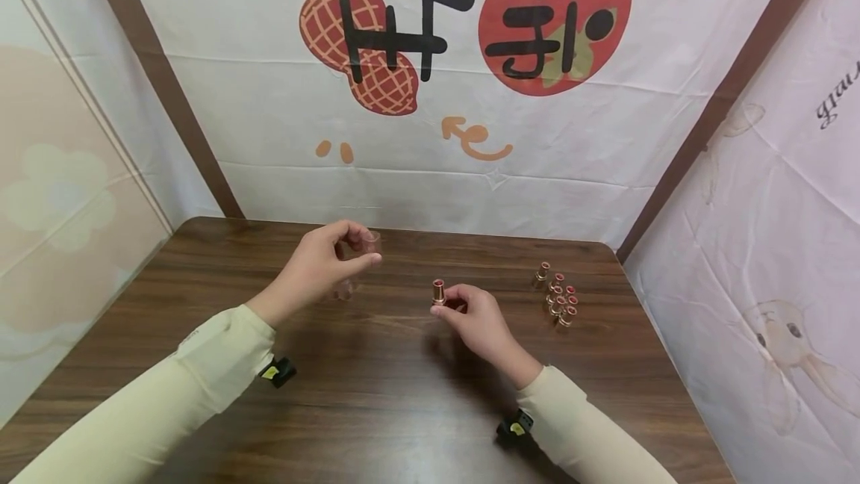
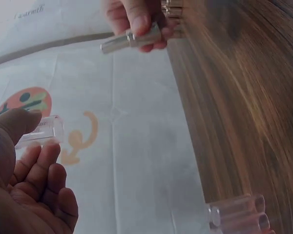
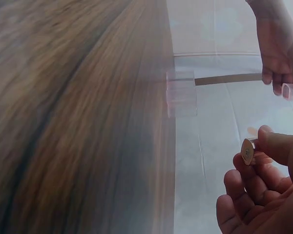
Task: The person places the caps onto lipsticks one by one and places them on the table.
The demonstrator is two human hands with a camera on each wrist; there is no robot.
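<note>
Between the thumb and fingers of my left hand (image 1: 329,256) is a clear lipstick cap (image 2: 48,130), held above the table. My right hand (image 1: 478,320) pinches a gold lipstick tube (image 1: 439,291) near its base. The tube stands upright in the head view, with a reddish inside showing at its top; its flat base (image 3: 247,152) faces the right wrist camera. The two hands are apart, and the tube and the cap do not touch. Below my left hand, more clear caps (image 2: 239,212) stand close together on the table, partly hidden in the head view.
Several gold lipstick tubes (image 1: 561,300) with reddish tops stand in a cluster on the right of the brown wooden table (image 1: 376,409). A white printed cloth (image 1: 269,125) hangs behind the table's far edge, and more cloth (image 1: 752,260) hangs along the right side.
</note>
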